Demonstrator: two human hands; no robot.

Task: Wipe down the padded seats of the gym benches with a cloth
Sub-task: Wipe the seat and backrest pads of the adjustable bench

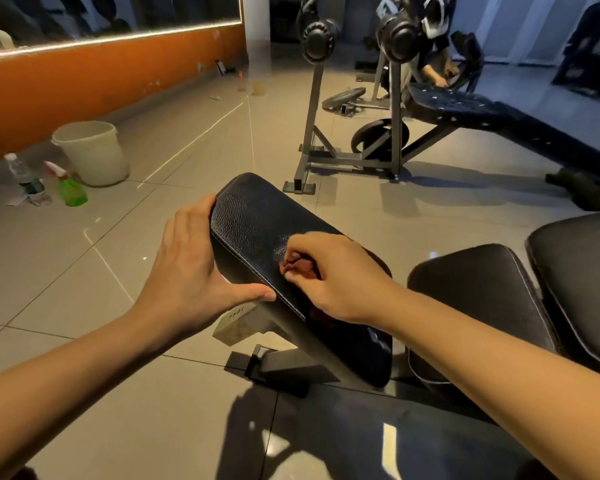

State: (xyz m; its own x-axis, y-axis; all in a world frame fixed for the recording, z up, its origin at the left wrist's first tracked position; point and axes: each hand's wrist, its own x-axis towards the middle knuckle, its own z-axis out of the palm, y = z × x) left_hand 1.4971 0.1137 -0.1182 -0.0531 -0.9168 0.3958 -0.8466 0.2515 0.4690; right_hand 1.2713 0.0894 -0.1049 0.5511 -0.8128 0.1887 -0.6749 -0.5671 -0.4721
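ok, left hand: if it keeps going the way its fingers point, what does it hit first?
Probably the black padded seat: the left hand already rests against its left edge, fingers aimed up along that side. Past the pad's far end, only bare floor shows.

**Count of things in the gym**

There were two hands, the left hand (191, 268) and the right hand (329, 275), and one red cloth (300, 266). Four black pads showed: one near pad (257, 220), two pads at right (482, 289) (579, 265), and one far bench (482, 110). On the floor stood one bucket (92, 152), one water bottle (25, 176) and one green spray bottle (69, 185).
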